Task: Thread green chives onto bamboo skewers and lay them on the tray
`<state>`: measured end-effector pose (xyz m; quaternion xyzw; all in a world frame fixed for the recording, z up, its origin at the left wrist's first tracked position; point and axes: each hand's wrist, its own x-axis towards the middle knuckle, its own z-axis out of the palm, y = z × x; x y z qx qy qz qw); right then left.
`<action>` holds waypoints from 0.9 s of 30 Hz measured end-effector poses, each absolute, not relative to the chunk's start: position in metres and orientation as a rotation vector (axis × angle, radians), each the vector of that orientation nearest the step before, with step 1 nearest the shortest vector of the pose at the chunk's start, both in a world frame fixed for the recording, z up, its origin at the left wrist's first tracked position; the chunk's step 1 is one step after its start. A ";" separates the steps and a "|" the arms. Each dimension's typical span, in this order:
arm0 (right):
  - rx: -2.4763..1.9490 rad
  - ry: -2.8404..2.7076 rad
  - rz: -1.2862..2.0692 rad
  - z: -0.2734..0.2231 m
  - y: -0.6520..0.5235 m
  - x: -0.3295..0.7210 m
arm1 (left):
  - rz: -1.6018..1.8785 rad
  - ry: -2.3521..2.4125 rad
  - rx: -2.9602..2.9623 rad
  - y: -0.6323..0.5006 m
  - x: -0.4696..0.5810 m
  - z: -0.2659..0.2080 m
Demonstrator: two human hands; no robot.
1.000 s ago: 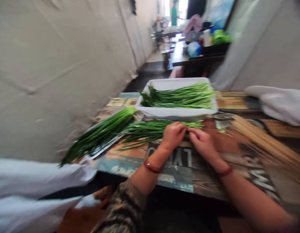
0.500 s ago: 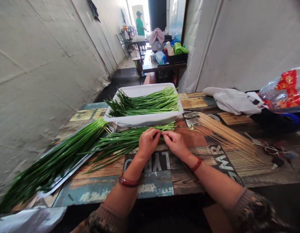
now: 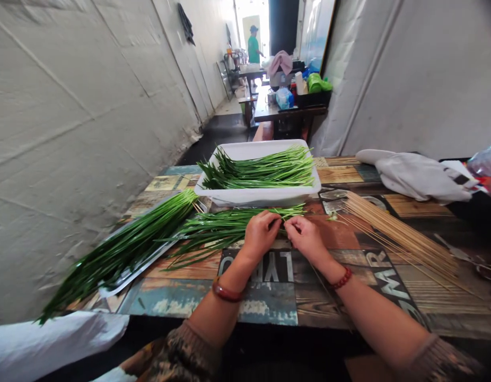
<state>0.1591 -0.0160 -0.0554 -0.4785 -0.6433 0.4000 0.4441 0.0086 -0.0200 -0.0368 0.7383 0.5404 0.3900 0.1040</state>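
Note:
Fingers pinched, my left hand (image 3: 262,232) is at the pale stem ends of a loose pile of garlic chives (image 3: 217,228) on the table. It grips a chive stem near its fingertips. My right hand (image 3: 307,239) is closed in a pinch almost touching it. A thin bamboo skewer (image 3: 321,278) runs back from the right hand beneath the wrist; its front end is hidden by the fingers. Behind the hands stands a white plastic tub (image 3: 261,198) of more chives. To the left, skewered chives (image 3: 138,244) lie on a long tray (image 3: 128,281).
A bundle of bamboo skewers (image 3: 400,233) lies at the right, near scissors (image 3: 454,249). Behind them is a pale cloth cap (image 3: 412,172). White plastic (image 3: 58,339) hangs at the front left. A person in green (image 3: 253,48) stands far back, beyond another table (image 3: 265,109).
The view has swung left, so everything sits farther right in the picture. Both hands stay pinched at the chive stems, and the fingertips have parted slightly.

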 end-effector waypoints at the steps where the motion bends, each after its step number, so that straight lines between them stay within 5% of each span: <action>1: -1.193 -1.589 0.993 -0.055 -0.016 0.159 | 1.160 1.592 2.169 -0.020 0.009 -0.037; 19: -1.180 -1.627 0.860 -0.053 -0.014 0.158 | 1.024 1.605 2.284 -0.020 0.009 -0.030; 27: -1.120 -1.421 1.264 -0.045 -0.014 0.159 | 1.070 1.500 2.245 -0.020 0.009 -0.030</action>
